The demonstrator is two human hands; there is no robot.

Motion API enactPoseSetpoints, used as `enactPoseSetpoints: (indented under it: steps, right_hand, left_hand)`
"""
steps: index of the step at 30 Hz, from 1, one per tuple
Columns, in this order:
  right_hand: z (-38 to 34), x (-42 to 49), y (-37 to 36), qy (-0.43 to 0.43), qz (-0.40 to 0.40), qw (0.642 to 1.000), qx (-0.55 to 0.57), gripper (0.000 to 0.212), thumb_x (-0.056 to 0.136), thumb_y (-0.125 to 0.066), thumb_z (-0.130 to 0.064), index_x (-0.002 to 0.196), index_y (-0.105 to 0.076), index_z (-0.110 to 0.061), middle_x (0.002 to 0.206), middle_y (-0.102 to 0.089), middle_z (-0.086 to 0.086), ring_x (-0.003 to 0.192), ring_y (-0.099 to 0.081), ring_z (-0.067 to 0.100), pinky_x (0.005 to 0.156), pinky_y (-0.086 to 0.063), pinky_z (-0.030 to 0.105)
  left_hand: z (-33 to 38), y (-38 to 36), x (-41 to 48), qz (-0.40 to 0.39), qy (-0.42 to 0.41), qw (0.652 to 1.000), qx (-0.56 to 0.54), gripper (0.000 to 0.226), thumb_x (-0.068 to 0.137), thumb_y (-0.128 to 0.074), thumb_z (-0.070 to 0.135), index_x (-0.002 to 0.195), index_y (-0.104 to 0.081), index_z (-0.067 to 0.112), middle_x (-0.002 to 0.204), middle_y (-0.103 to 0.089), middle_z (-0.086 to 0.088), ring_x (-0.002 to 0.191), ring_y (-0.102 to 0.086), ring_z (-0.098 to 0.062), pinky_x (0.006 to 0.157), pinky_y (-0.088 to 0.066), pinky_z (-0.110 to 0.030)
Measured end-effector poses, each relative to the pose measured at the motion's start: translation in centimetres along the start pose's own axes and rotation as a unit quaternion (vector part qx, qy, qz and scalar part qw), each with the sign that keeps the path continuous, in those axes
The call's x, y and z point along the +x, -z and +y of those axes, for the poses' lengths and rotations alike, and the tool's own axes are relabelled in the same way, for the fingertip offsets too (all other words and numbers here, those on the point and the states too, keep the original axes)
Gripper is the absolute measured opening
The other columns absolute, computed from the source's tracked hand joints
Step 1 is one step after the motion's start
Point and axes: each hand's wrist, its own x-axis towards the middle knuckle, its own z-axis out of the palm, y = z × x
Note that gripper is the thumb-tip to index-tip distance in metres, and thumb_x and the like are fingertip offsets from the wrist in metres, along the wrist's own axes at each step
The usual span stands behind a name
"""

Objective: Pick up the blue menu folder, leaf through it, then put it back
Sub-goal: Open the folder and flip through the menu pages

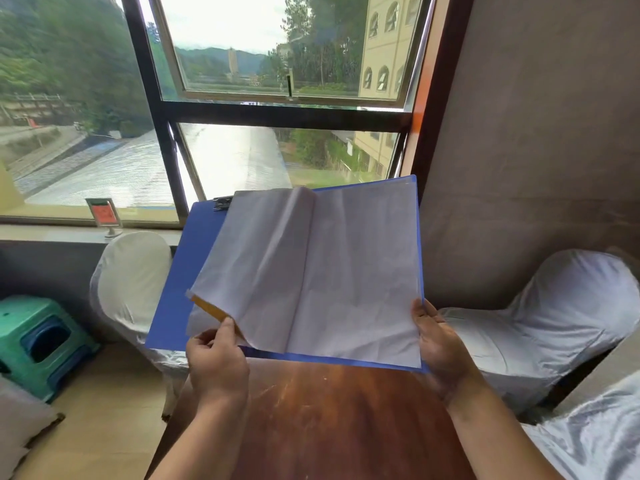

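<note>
The blue menu folder is open and held up above the brown wooden table, tilted toward me. White, creased pages lie spread across it. My left hand pinches the lower corner of a left page, which curls up and shows a yellow strip on its edge. My right hand grips the folder's lower right corner, thumb on the page. A black clip sits at the folder's top left.
Chairs in white covers stand beyond the table on the left and on the right. A green plastic stool is at far left. A small red sign stand sits on the window sill.
</note>
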Motion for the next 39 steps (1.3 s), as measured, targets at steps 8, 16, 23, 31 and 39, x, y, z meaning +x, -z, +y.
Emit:
enactPoseSetpoints:
  steps: [8,16,23,31,39]
  right_hand:
    - [0.5,-0.4,-0.9,0.003,0.002,1.000,-0.002,0.037,0.115,-0.041,-0.023,0.130,-0.070,-0.006,0.118,-0.083,0.010,0.104,-0.081,0.021,0.073,-0.067,0.028]
    - [0.7,-0.4,-1.0,-0.023,-0.009,0.999,0.023,0.041,0.115,-0.044,-0.033,0.140,-0.065,-0.008,0.139,-0.070,0.025,0.125,-0.069,0.044,0.092,-0.063,0.053]
    - [-0.3,-1.3,-1.3,0.003,-0.007,0.999,-0.038,0.033,0.095,-0.061,-0.039,0.109,-0.085,-0.022,0.116,-0.083,0.016,0.094,-0.083,0.026,0.073,-0.069,0.037]
    - [-1.3,-1.8,-0.1,-0.005,0.021,1.000,-0.010,0.033,0.105,-0.054,-0.033,0.119,-0.080,-0.018,0.129,-0.076,0.024,0.119,-0.072,0.044,0.098,-0.060,0.062]
    - [-2.1,-1.6,-0.4,-0.002,0.015,1.000,-0.023,0.035,0.094,-0.057,-0.037,0.112,-0.081,-0.020,0.130,-0.076,0.022,0.117,-0.074,0.041,0.091,-0.063,0.054]
  left_hand:
    - [0.9,-1.9,-4.7,-0.117,-0.571,0.741,0.334,0.021,0.085,-0.072,0.043,0.088,-0.071,0.022,0.091,-0.068,0.003,0.089,-0.060,-0.023,0.081,-0.049,-0.041]
    - [-0.1,-4.0,-5.5,-0.191,-0.543,0.702,0.418,0.040,0.084,-0.062,0.072,0.104,-0.071,0.039,0.110,-0.065,0.012,0.105,-0.058,-0.019,0.088,-0.050,-0.042]
    - [0.0,-4.4,-5.1,-0.167,-0.553,0.735,0.354,0.025,0.096,-0.065,0.042,0.077,-0.067,0.026,0.077,-0.066,0.011,0.077,-0.058,-0.022,0.071,-0.048,-0.038]
    - [1.0,-1.9,-1.6,-0.120,-0.122,0.985,-0.001,0.029,0.097,-0.060,0.060,0.089,-0.068,0.033,0.077,-0.078,0.006,0.067,-0.072,-0.011,0.053,-0.060,-0.028]
    - [-0.8,0.7,0.7,-0.092,-0.029,0.995,0.013,0.061,0.084,-0.079,0.056,0.107,-0.061,0.002,0.088,-0.075,-0.019,0.065,-0.075,-0.028,0.052,-0.062,-0.037]
